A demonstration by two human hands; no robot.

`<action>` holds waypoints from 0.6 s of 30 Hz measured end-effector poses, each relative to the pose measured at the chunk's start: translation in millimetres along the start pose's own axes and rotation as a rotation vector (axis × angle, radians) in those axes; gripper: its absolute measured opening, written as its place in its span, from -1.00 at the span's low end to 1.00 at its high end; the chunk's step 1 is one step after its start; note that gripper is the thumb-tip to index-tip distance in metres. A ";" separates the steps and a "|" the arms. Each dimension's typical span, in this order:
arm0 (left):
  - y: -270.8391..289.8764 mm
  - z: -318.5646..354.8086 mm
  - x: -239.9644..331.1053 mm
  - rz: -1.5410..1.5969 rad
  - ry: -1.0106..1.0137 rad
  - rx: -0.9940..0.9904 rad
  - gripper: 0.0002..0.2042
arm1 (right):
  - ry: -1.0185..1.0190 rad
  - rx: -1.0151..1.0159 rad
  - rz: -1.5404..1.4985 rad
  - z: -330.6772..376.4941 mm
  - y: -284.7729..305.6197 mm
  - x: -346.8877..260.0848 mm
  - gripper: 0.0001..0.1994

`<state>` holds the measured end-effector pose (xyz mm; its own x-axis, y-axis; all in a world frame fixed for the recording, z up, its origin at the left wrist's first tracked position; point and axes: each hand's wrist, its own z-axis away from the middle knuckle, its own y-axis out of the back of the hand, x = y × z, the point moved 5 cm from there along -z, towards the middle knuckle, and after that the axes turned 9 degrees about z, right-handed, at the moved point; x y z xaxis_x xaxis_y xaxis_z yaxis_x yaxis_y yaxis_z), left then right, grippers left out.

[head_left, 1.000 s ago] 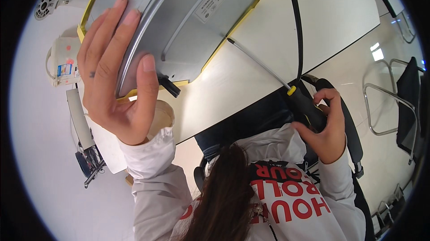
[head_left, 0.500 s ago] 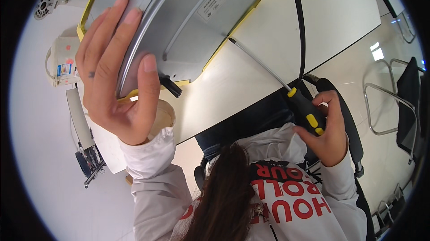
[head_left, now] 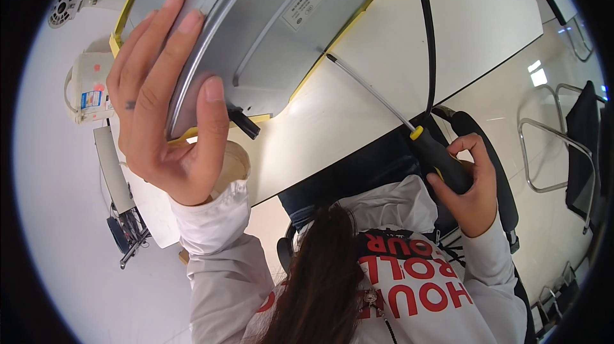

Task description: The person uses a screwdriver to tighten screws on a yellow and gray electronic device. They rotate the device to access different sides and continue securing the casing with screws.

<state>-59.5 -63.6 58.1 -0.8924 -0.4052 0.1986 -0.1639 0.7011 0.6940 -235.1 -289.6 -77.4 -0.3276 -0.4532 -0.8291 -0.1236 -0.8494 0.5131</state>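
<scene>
A grey metal casing (head_left: 275, 37) with yellow edging and a white label stands tilted on the table. My left hand (head_left: 163, 104) lies against its near left corner, fingers stretched out on one face and the thumb apart from them, across the bright ridge. Closed round the handle end of a black and yellow screwdriver (head_left: 438, 155) is my right hand (head_left: 473, 184), thumb and fingers on either side. The screwdriver's dark tip meets the casing's yellow lower edge. A short black part (head_left: 243, 123) juts from the casing near my left thumb.
A black cable (head_left: 430, 37) runs over the white table (head_left: 486, 17) on the right. Behind my left wrist sits a roll of tape (head_left: 235, 165). A whitish case (head_left: 93, 88) is at the left, and a metal-framed chair (head_left: 579, 145) stands at the far right.
The screwdriver handle has turned about its length, so less of its yellow shows. My right fingers have shifted round it. My left hand and the casing stay nearly still.
</scene>
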 end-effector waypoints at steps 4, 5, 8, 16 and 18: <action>1.6 -0.1 0.8 -0.027 -0.021 -0.015 -0.69 | -0.235 -0.179 -0.196 -0.4 0.5 14.5 -0.61; 1.4 0.0 0.3 -0.020 -0.017 -0.010 -0.69 | -0.215 -0.196 -0.166 -0.8 1.6 13.2 -0.60; 0.3 0.2 -0.9 -0.004 -0.010 0.000 -0.69 | 0.119 -0.021 0.034 -2.7 -4.4 2.6 -0.54; 0.8 2.0 -0.7 -0.001 0.003 -0.002 -0.68 | -0.240 -0.138 -0.185 -4.1 9.7 0.0 -0.72; 0.2 0.8 0.1 -0.006 0.003 -0.002 -0.69 | -0.315 -0.183 -0.260 -1.9 7.5 -0.5 -0.71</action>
<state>-59.9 -63.0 57.8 -0.8900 -0.4115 0.1965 -0.1687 0.6976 0.6964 -234.1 -296.2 -73.5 -0.5801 -0.1380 -0.8028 -0.0813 -0.9708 0.2257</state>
